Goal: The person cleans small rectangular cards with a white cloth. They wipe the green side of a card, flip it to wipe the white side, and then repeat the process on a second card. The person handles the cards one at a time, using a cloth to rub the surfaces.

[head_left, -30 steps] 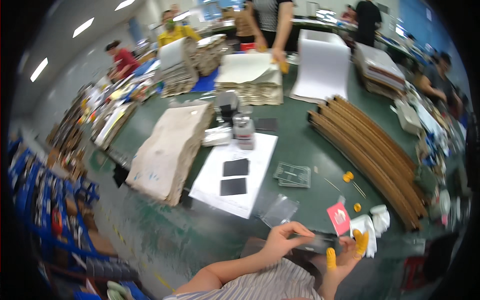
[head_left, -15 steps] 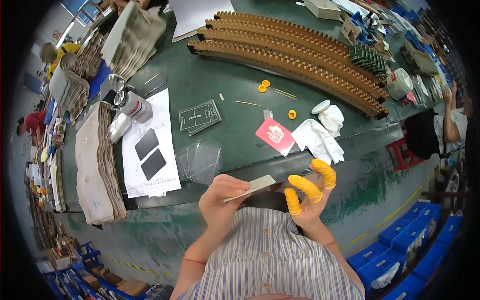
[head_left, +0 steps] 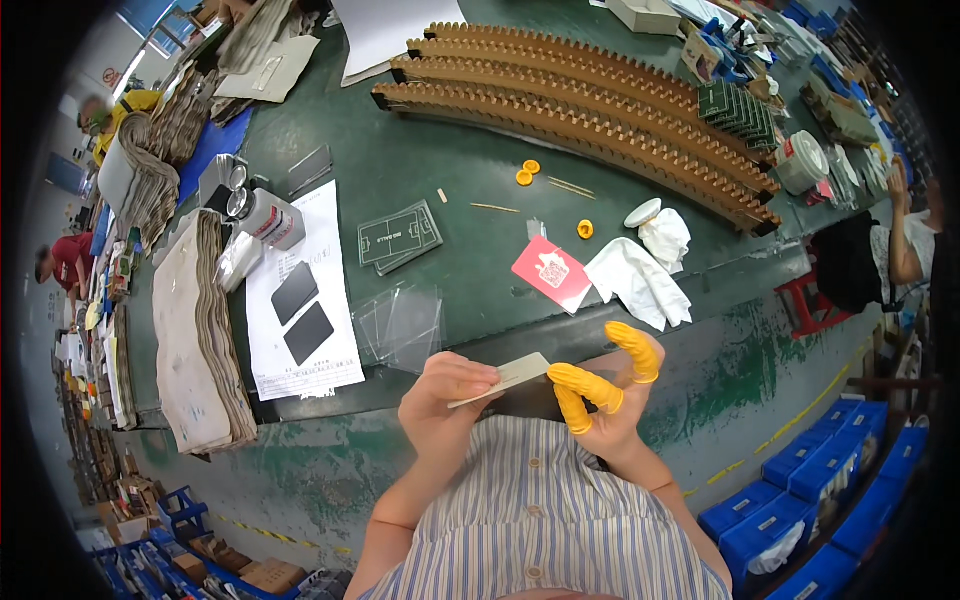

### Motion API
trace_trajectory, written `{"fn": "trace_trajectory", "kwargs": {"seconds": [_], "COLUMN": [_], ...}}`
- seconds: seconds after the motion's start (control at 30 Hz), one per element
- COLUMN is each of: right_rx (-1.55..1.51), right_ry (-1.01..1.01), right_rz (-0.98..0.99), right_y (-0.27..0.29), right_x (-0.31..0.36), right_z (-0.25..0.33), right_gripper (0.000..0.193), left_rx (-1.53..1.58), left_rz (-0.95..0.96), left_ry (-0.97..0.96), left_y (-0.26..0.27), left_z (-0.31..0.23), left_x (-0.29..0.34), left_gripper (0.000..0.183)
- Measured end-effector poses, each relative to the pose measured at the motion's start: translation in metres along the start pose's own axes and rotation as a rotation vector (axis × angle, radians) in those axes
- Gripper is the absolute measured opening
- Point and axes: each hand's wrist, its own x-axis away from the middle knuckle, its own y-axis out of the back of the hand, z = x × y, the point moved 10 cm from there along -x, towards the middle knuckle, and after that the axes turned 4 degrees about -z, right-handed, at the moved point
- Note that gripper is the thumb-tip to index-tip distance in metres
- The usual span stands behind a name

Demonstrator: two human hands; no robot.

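A thin, pale rectangular plate (head_left: 522, 371) is tilted up just past the bench's near edge. The bare fingers and thumb of my left hand (head_left: 445, 395) pinch it by its left end. Yellow finger cots cover the thumb and two fingers of my right hand (head_left: 605, 395). Its thumb and forefinger come together at the plate's right corner, while another finger stays raised. Beyond the hands lie a pink-red printed card (head_left: 552, 274), a crumpled white cloth (head_left: 640, 285) and clear plastic sheets (head_left: 400, 325). Farther left sits a small stack of dark green plates with white lines (head_left: 400, 236).
Long brown slotted racks (head_left: 580, 120) cross the far bench, with green plates (head_left: 735, 115) at their right end. Loose yellow finger cots (head_left: 585, 229) and thin sticks (head_left: 495, 208) lie mid-bench. At left are a printed sheet (head_left: 325, 370), a bottle (head_left: 275, 222) and stacked worn cloths (head_left: 195, 340).
My right hand has moved left, and its thumb and forefinger have closed at the plate's right corner. My left hand keeps its hold. At the far left, the blurred cloth stack has been laid down.
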Motion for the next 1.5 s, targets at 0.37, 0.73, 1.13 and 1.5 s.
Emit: {"fn": "trace_trajectory", "kwargs": {"seconds": [0.37,0.73,1.13,1.5], "right_rx": [-0.002,0.106,0.168,-0.022], "right_ry": [-0.031,0.055,0.004,-0.056], "right_rz": [0.027,0.027,0.024,0.001], "right_y": [-0.004,-0.004,-0.003,-0.004], "right_x": [0.0,0.002,0.001,0.004], "right_z": [-0.003,0.007,0.002,-0.006], "right_gripper": [0.028,0.03,0.028,0.024], "left_rx": [0.011,-0.164,-0.211,-0.14], "left_rz": [-0.012,-0.019,-0.033,0.013], "left_ry": [0.017,-0.093,-0.102,-0.079], "left_y": [0.003,0.003,0.004,0.004], "left_z": [0.004,-0.009,-0.013,-0.004], "left_x": [0.0,-0.001,-0.001,0.0], "left_gripper": [0.022,0.02,0.019,0.023]}}
